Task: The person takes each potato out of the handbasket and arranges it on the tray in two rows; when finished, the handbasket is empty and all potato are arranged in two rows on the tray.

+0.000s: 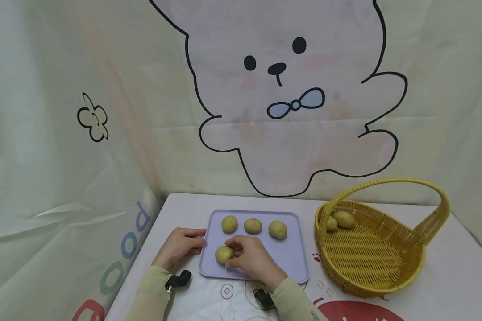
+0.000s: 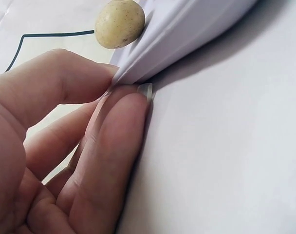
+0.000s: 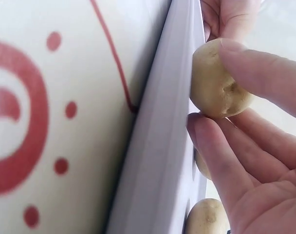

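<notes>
Your left hand (image 1: pixel 180 244) pinches the lilac tray (image 1: pixel 292 254) at its left edge; on its near-left part, your right hand (image 1: pixel 254 257) grips a potato (image 1: pixel 223 254), probably firm, best held round its sides.

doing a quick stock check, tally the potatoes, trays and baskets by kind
Potatoes: 6 (4 on the tray, 2 visible in the basket)
Tray: 1
Basket: 1
Total: 8
</notes>
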A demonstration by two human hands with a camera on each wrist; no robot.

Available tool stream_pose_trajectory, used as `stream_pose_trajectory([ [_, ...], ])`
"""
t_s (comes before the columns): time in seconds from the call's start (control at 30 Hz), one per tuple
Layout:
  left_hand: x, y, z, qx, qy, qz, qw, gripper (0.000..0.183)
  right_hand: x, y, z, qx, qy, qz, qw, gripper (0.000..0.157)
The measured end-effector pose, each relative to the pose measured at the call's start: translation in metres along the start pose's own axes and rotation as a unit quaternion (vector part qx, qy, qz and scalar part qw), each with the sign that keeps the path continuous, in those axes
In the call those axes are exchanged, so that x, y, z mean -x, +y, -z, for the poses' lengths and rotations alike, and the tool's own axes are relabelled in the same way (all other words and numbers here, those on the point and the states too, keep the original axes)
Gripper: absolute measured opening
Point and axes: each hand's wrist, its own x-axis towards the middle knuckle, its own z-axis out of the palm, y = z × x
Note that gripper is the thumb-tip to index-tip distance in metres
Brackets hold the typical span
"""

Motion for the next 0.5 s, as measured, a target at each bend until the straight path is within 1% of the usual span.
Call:
stream_pose_trajectory([
  [0.23,-0.0014,-0.0034,0.0021,0.003,-0.002,0.004,1.0000,0.043,-0.0023,-0.0032,-0.0058,0.000,0.001,0.001,1.000,0.047],
  [0.37,-0.0025,-0.0041,0.0025,0.002,-0.006,0.003,1.0000,0.044,-0.0021,-0.0048,-0.0066,0.012,0.004,0.000,1.000,0.048],
  [0.5,-0.0030,-0.0027,0.0025,0.004,-0.008,0.003,1.0000,0.044,-0.0010,-0.0062,-0.0040,0.037,0.005,0.004,0.999,0.052],
])
